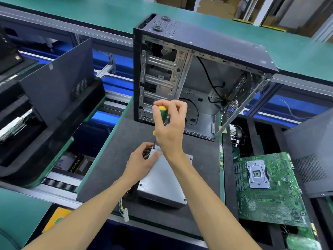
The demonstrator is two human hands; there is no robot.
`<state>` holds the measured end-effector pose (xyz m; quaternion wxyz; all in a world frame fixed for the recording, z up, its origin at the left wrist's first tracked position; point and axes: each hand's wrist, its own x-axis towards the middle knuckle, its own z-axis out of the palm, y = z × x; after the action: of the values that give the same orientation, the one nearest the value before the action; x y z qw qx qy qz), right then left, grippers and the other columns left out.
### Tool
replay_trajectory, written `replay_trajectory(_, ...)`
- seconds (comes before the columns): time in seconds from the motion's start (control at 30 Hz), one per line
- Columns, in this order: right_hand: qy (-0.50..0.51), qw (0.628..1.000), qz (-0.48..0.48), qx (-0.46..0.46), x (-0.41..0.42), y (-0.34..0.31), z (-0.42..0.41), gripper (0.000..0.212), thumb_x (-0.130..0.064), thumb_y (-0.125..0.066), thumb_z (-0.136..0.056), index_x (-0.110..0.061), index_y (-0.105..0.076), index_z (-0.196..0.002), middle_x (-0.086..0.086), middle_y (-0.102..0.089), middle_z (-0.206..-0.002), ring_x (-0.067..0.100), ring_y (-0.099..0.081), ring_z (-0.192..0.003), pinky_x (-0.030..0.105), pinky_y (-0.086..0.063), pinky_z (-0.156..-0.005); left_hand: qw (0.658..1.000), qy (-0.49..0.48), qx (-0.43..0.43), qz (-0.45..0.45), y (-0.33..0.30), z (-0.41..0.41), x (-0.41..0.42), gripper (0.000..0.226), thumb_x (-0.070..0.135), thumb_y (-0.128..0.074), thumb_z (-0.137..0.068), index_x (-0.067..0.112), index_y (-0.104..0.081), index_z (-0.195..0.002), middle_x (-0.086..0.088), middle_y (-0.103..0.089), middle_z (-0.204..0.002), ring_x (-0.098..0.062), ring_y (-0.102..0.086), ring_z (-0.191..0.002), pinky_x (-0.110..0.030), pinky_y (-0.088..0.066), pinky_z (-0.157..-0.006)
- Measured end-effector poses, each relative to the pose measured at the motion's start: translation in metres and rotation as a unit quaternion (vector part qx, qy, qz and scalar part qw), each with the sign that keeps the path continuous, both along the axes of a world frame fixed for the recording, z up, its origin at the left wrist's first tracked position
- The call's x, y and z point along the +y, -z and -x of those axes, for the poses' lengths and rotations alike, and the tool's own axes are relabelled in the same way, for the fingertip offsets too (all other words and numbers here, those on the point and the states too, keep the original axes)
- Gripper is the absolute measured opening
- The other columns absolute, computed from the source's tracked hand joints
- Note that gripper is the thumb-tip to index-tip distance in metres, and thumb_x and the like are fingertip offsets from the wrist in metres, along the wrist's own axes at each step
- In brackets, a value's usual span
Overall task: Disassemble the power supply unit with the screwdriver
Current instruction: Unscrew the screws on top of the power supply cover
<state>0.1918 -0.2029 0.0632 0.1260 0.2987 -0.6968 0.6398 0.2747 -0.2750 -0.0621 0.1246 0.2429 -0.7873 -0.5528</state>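
The grey metal power supply unit lies flat on a dark foam mat, its coloured cables trailing off the near left side. My right hand grips the yellow and green handle of the screwdriver, which stands upright with its shaft tip on the unit's far left corner. My left hand holds that far left corner, thumb on the top plate and fingers curled over the edge.
An open black computer case stands just behind the mat. A green motherboard lies at the right beside a dark side panel. Another dark panel leans at the left above roller conveyor rails.
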Motion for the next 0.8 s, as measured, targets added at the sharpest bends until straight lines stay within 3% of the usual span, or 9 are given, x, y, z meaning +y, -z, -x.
replay_trajectory(0.13,-0.030,0.999,-0.033,0.006,-0.0017,-0.0040,0.0029,0.021,-0.006,-0.055,-0.103,-0.008,-0.067,-0.121,0.005,-0.061,-0.114,0.011,-0.059,-0.104,0.029,-0.051,-0.090,1.000,0.002,-0.002,0.004,0.0006,0.0009,0.0002,0.027,0.051,-0.068,-0.088,0.036,-0.061,-0.110,0.017,-0.070,-0.099,-0.006,-0.065,-0.096,-0.040,-0.057,-0.090)
replay_trajectory(0.23,-0.031,0.999,-0.035,0.003,-0.0007,-0.0027,0.0037,0.020,-0.004,-0.052,-0.104,-0.008,-0.065,-0.119,0.002,-0.063,-0.111,0.013,-0.060,-0.102,0.039,-0.052,-0.088,1.000,0.001,-0.003,0.004,0.0003,0.0009,0.0002,0.022,0.048,-0.068,-0.089,0.040,-0.061,-0.108,0.020,-0.069,-0.099,-0.002,-0.065,-0.096,-0.036,-0.057,-0.089)
replay_trajectory(0.4,0.004,1.000,-0.016,0.019,-0.0006,-0.0030,-0.0013,0.011,-0.015,-0.073,-0.094,-0.011,-0.070,-0.103,0.005,-0.056,-0.107,0.014,-0.057,-0.101,0.019,-0.046,-0.082,1.000,0.001,-0.004,-0.002,0.0004,0.0011,-0.0001,0.024,0.046,-0.069,-0.090,0.034,-0.062,-0.110,0.014,-0.070,-0.099,-0.009,-0.065,-0.097,-0.043,-0.056,-0.090)
replay_trajectory(0.53,-0.031,0.999,-0.035,0.027,-0.0030,-0.0036,-0.0030,0.015,-0.010,-0.063,-0.100,-0.009,-0.068,-0.114,-0.001,-0.065,-0.108,0.012,-0.062,-0.098,0.036,-0.054,-0.085,1.000,0.002,-0.010,0.008,0.0000,0.0013,-0.0001,0.028,0.046,-0.067,-0.090,0.036,-0.061,-0.115,0.017,-0.070,-0.103,-0.007,-0.065,-0.101,-0.042,-0.056,-0.093)
replay_trajectory(0.67,-0.025,0.999,-0.033,0.016,0.0000,-0.0019,-0.0039,0.019,-0.013,-0.049,-0.103,-0.011,-0.067,-0.109,-0.004,-0.065,-0.103,0.013,-0.059,-0.088,0.040,-0.053,-0.078,1.000,-0.003,-0.010,0.014,0.0006,0.0005,-0.0003,0.020,0.054,-0.067,-0.086,0.045,-0.059,-0.102,0.023,-0.069,-0.096,0.001,-0.064,-0.092,-0.037,-0.057,-0.087)
replay_trajectory(0.8,0.012,0.999,-0.026,0.021,-0.0008,-0.0043,-0.0034,0.011,-0.018,-0.071,-0.095,-0.011,-0.072,-0.103,0.004,-0.056,-0.106,0.015,-0.058,-0.100,0.027,-0.051,-0.083,1.000,-0.005,-0.006,0.010,0.0017,0.0009,-0.0003,0.029,0.064,-0.064,-0.080,0.045,-0.059,-0.103,0.022,-0.070,-0.098,0.000,-0.065,-0.094,-0.038,-0.057,-0.087)
